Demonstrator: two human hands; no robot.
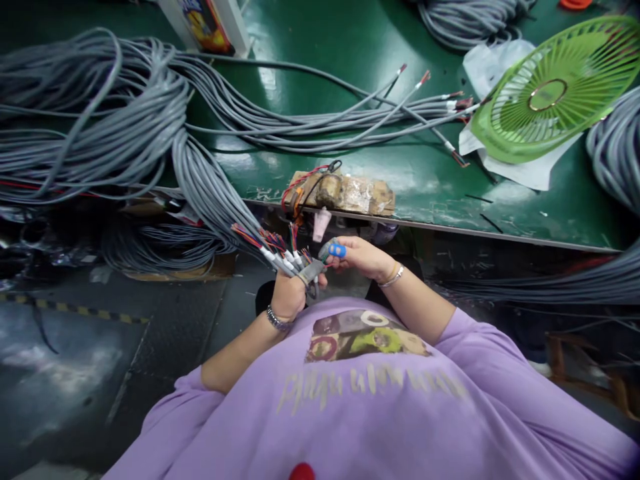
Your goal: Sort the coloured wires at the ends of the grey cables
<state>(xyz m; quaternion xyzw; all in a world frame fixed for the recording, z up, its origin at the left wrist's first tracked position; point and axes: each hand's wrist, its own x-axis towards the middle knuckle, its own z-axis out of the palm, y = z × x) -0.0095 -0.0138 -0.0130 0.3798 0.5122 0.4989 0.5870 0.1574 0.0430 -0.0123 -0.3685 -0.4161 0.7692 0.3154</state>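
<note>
My left hand point(290, 293) is closed around a bunch of grey cables point(215, 183) near their stripped ends. Thin coloured wires point(270, 243) fan out from white bands just above that hand. My right hand point(357, 257) pinches at the thin wires beside the bunch, with blue and grey wraps on its fingers. A greenish wire end shows by those fingertips; exactly what they grip is too small to make out. Both hands are in front of my body, just below the table's near edge.
A wooden block point(345, 193) with red and black leads sits at the edge of the green table point(420, 180). More grey cables point(310, 127) lie across it. A green fan point(550, 93) stands at the right, a printed box point(207, 27) at the back. Coiled cables point(165, 247) lie below left.
</note>
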